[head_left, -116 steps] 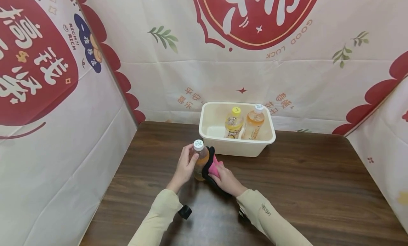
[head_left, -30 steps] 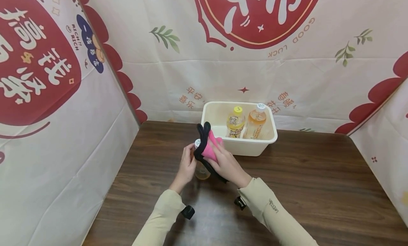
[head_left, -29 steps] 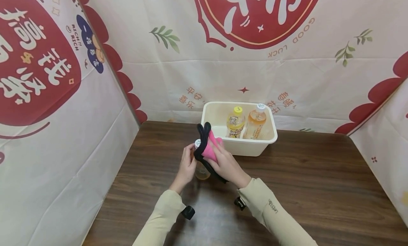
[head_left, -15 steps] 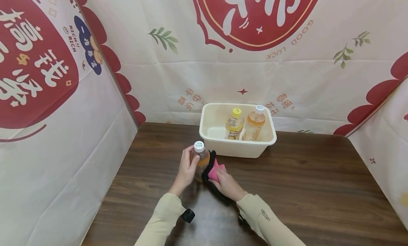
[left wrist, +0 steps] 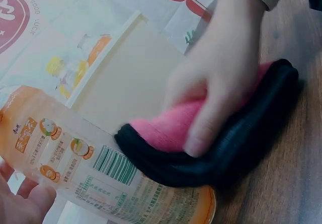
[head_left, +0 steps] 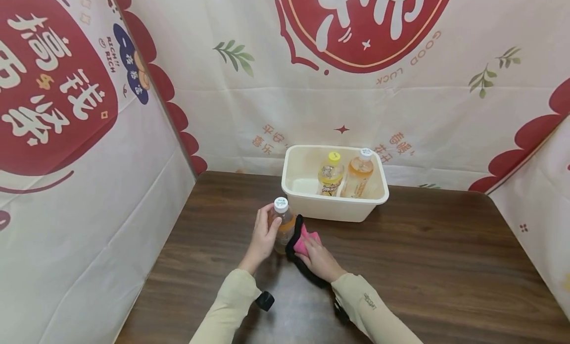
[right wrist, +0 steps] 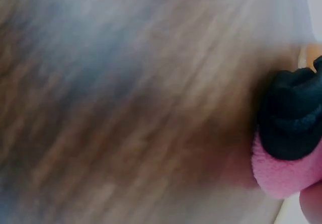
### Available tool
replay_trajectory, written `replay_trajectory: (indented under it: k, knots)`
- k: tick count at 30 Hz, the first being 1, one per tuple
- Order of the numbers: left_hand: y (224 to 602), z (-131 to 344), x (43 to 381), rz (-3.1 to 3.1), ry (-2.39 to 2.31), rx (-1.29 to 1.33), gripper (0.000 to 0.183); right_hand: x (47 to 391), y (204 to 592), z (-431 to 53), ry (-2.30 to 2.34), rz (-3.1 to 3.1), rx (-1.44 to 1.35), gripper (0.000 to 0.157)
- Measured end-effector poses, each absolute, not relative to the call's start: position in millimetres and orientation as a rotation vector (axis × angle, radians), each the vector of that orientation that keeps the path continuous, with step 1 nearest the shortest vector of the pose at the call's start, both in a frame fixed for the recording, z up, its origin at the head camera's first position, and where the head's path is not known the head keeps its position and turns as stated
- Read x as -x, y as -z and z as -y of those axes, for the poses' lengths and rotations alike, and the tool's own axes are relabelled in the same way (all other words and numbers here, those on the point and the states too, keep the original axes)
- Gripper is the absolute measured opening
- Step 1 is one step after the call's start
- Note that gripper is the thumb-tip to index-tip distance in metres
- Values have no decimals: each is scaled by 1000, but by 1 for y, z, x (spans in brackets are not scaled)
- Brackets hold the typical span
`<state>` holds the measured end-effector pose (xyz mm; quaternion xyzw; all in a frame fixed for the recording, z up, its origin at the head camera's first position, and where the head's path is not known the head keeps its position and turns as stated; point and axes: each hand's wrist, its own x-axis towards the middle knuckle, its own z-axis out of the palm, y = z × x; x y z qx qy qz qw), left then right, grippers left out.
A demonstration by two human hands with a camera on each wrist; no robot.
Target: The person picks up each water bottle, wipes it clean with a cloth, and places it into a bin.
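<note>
A clear plastic drink bottle [head_left: 285, 232] with a white cap and an orange-tinted label stands on the brown wooden table. My left hand [head_left: 261, 237] grips its upper part from the left, thumb across the front. Bunched in my right hand [head_left: 321, 260] is a pink cloth [head_left: 307, 241] with a thick black side. The black side lies along the bottle's lower right, and in the left wrist view the cloth [left wrist: 166, 128] overlaps the label below the barcode. In the right wrist view only an edge of the cloth [right wrist: 279, 171] shows at the right, with the table blurred.
Behind the bottle stands a cream plastic bin [head_left: 329, 208]. Inside it are a yellow-capped bottle [head_left: 330, 175] and a white-capped orange bottle [head_left: 357, 173], both on its right side. Printed fabric walls [head_left: 311, 106] rise at the table's back and sides.
A second ago the cloth was up over the bottle's shoulder, partly hiding its cap. My right hand has brought it down to the bottle's lower right side. My left hand keeps its grip.
</note>
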<state>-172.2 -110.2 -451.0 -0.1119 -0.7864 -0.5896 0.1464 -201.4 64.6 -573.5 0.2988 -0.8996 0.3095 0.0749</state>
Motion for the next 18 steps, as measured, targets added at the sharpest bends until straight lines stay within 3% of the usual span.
replay_trajectory:
  k: [6, 13, 18]
  knots:
    - [455, 111, 172, 2233, 1719, 312, 34, 204, 532, -61, -1236, 2450, -929, 33]
    - [460, 111, 172, 2206, 1734, 331, 32, 210, 465, -55, -1219, 2369, -1054, 42]
    - [457, 111, 172, 2182, 1748, 327, 31, 210, 446, -50, -1132, 2397, -1075, 46]
